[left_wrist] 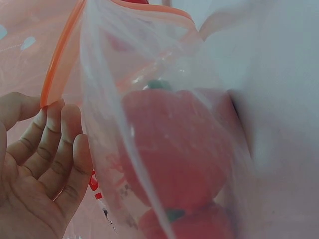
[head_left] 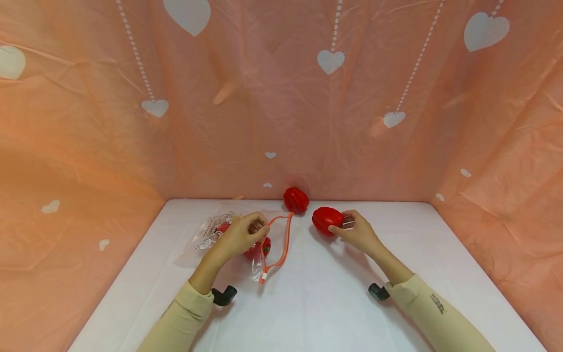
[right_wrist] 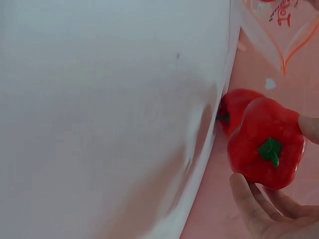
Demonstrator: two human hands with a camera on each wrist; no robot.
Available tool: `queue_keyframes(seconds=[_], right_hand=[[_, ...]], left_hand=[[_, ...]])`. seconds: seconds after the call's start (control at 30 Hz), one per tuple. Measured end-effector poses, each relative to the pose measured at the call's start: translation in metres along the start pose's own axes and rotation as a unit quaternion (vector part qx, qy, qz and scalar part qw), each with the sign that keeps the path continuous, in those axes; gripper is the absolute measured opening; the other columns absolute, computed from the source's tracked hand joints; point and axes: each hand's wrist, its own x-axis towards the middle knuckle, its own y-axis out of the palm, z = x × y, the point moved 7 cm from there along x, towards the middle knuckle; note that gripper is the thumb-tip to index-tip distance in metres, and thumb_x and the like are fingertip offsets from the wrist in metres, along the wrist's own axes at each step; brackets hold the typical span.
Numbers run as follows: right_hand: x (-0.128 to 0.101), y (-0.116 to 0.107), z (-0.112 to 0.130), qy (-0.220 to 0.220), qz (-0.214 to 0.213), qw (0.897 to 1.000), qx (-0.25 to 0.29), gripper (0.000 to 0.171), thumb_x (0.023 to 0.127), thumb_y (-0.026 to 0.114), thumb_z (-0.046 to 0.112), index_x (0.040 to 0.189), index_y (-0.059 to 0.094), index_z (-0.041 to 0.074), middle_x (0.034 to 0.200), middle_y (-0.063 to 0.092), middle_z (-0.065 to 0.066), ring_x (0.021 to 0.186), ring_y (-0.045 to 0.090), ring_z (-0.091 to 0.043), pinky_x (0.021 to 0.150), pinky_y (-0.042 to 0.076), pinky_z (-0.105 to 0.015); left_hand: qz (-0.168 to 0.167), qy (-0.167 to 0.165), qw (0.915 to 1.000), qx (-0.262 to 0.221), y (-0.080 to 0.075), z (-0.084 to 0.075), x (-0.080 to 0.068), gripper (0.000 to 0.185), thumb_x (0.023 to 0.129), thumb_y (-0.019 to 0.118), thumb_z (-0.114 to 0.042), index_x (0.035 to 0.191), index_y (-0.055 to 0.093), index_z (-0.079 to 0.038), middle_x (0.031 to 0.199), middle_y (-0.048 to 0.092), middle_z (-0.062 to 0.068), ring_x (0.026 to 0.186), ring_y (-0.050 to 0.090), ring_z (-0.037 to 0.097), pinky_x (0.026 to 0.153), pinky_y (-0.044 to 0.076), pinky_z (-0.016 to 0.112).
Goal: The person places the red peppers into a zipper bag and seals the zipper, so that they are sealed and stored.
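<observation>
My left hand (head_left: 244, 233) pinches the orange zip edge of a clear plastic zip bag (head_left: 281, 244), thumb against fingers, as the left wrist view shows. The bag's mouth gapes toward the right. Inside it lie red bell peppers (left_wrist: 174, 144) with green stems, blurred by the plastic. My right hand (head_left: 358, 233) holds another red bell pepper (head_left: 327, 221) between thumb and fingers, right of the bag's mouth; its green stem (right_wrist: 270, 149) faces the right wrist camera. One more red bell pepper (head_left: 296, 200) rests at the table's back edge, behind the bag's opening.
A white-covered table (head_left: 308, 303) carries everything. Orange cloth with white hearts (head_left: 331, 61) hangs behind it and at both sides. Dark wrist camera mounts (head_left: 225, 296) stick out inward from both sleeves.
</observation>
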Motion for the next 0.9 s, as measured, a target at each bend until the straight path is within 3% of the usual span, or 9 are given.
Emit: queue_keyframes(seconds=[0.47, 0.9], right_hand=[[-0.017, 0.022, 0.022, -0.042, 0.035, 0.998, 0.013, 0.062, 0.094, 0.085, 0.028, 0.139, 0.055, -0.004, 0.129, 0.069, -0.022, 0.120, 0.068, -0.040, 0.094, 0.062, -0.047], [-0.026, 0.048, 0.041, -0.079, 0.079, 0.992, 0.059, 0.056, 0.091, 0.087, 0.012, 0.134, 0.057, -0.007, 0.124, 0.070, -0.021, 0.116, 0.070, -0.039, 0.092, 0.063, -0.043]], left_hand=[[0.002, 0.014, 0.9999, 0.003, 0.001, -0.002, 0.000, 0.006, 0.103, 0.074, -0.019, 0.106, 0.070, -0.014, 0.091, 0.073, -0.005, 0.088, 0.066, 0.014, 0.081, 0.057, 0.032], [0.007, 0.014, 0.9999, 0.004, 0.001, -0.002, 0.000, 0.007, 0.103, 0.074, -0.019, 0.106, 0.070, -0.014, 0.091, 0.073, -0.005, 0.088, 0.066, 0.014, 0.080, 0.058, 0.031]])
